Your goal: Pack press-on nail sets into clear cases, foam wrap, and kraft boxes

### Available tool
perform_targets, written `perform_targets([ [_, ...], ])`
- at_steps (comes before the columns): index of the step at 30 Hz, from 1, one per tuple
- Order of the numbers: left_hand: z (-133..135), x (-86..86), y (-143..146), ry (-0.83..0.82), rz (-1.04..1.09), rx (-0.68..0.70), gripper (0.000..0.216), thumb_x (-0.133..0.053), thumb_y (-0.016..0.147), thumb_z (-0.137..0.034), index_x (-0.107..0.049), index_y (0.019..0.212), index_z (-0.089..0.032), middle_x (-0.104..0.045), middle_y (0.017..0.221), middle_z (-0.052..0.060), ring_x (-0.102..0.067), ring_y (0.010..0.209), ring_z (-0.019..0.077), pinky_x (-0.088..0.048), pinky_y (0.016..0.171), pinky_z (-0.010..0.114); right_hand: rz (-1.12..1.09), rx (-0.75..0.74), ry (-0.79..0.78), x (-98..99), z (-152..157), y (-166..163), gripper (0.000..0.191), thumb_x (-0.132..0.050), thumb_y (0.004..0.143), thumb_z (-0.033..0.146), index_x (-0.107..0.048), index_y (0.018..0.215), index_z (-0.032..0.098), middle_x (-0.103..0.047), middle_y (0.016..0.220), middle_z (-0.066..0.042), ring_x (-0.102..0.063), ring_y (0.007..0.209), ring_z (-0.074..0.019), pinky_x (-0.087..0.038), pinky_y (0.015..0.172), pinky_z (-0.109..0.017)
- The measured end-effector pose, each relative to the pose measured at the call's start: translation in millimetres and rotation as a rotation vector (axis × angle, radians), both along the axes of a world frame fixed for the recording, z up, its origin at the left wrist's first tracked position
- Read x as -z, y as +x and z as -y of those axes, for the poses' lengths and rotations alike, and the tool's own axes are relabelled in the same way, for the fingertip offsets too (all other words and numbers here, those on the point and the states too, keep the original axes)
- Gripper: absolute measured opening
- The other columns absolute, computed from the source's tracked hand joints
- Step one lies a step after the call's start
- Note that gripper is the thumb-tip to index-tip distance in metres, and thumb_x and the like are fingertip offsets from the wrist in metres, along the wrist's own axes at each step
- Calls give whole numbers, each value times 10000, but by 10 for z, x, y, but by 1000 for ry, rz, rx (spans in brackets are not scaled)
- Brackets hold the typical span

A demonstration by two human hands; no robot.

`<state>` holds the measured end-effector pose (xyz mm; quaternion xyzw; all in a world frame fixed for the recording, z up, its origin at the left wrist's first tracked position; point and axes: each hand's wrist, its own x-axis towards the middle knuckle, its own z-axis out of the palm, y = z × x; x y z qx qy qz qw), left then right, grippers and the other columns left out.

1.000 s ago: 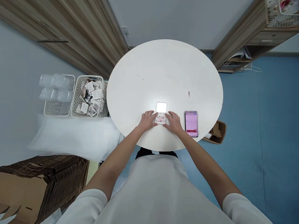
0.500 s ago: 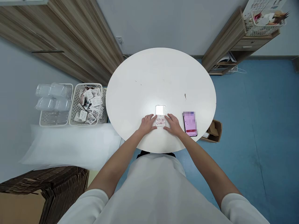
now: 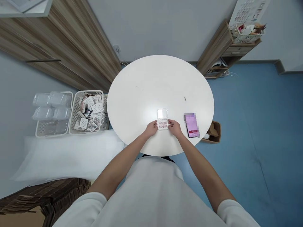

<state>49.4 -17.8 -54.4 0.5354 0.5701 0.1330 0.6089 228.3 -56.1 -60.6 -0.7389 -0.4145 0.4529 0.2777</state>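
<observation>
A small clear plastic case lies on the white oval table, its lid swung up on the far side. Two rows of small pink pieces, resembling press-on nails, fill the near half. My left hand has its fingers curled in at the case's left edge. On the opposite edge, my right hand grips with thumb and bent fingers. Both hands rest low, close to the tabletop.
A phone with a lit pink screen lies right of my right hand. Left of the table stand a basket of carded packets and a basket of clear plastic containers. An open cardboard box sits below the right edge.
My fingers, spread around the case before, have curled in and closed at its two sides. The case stays in about the same place, lid open. The whole view has shifted slightly.
</observation>
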Motion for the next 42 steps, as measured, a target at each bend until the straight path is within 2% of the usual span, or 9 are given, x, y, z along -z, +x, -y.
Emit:
perform_targets([
  [4,18,-36,-32,-73,154,-67,296,-526,719,-158,-574,1011,-162,-564,855,34,-532,677,100,-463,668,265,-133,78,8,-70,81,-54,465,-550,611,125,-583,1071,189,-601,953,-47,-550,640,-98,-494,638,-279],
  [8,129,-193,-136,-144,269,-201,312,-569,727,-192,-540,1036,-156,-567,901,53,-552,701,97,-477,671,279,-218,123,50,-258,252,-126,458,-591,607,164,-582,1064,186,-593,954,-46,-540,629,-89,-484,608,-269],
  [13,221,-503,-332,-146,390,-163,372,-647,691,-304,-536,1023,-178,-600,791,31,-576,700,110,-475,680,294,-339,131,159,-583,417,-257,431,-628,597,231,-584,1025,198,-581,1014,-68,-556,643,-109,-482,613,-292],
  [18,217,-840,-462,-193,518,-127,421,-697,646,-331,-548,1013,-187,-596,822,35,-596,772,132,-482,720,309,-473,95,242,-854,447,-280,413,-643,634,319,-556,1026,221,-563,1069,-74,-563,664,-115,-491,668,-326],
  [23,203,-1083,-494,-206,565,-131,422,-709,639,-318,-557,1015,-201,-580,835,26,-596,741,116,-497,689,290,-554,61,176,-1044,263,-188,423,-528,735,474,-532,1086,238,-570,1040,-66,-556,626,-100,-488,623,-299],
  [26,189,-1126,-485,-204,575,-111,405,-706,645,-308,-565,1010,-202,-578,834,21,-595,725,108,-497,677,277,-611,2,148,-1118,104,-139,414,-479,756,514,-585,1015,208,-595,979,-69,-563,643,-111,-478,623,-291],
  [29,180,-1145,-465,-215,597,-123,399,-708,647,-296,-568,1008,-201,-581,815,16,-596,714,104,-496,672,270,-600,-10,152,-1179,19,-121,392,-553,719,474,-581,1002,204,-608,945,-58,-567,701,-123,-468,659,-288],
  [37,186,-1165,-421,-248,615,-122,448,-716,642,-288,-562,1047,-173,-623,849,51,-604,751,125,-488,716,295,-715,21,236,-1263,57,-99,311,-656,655,382,-581,919,235,-613,871,-12,-546,715,-112,-441,679,-278],
  [42,232,-1111,-382,-279,619,-160,425,-716,645,-264,-576,1036,-177,-626,837,45,-602,727,111,-488,680,259,-734,39,245,-1253,105,-104,243,-625,691,389,-576,889,257,-589,886,0,-532,742,-111,-441,660,-261],
])
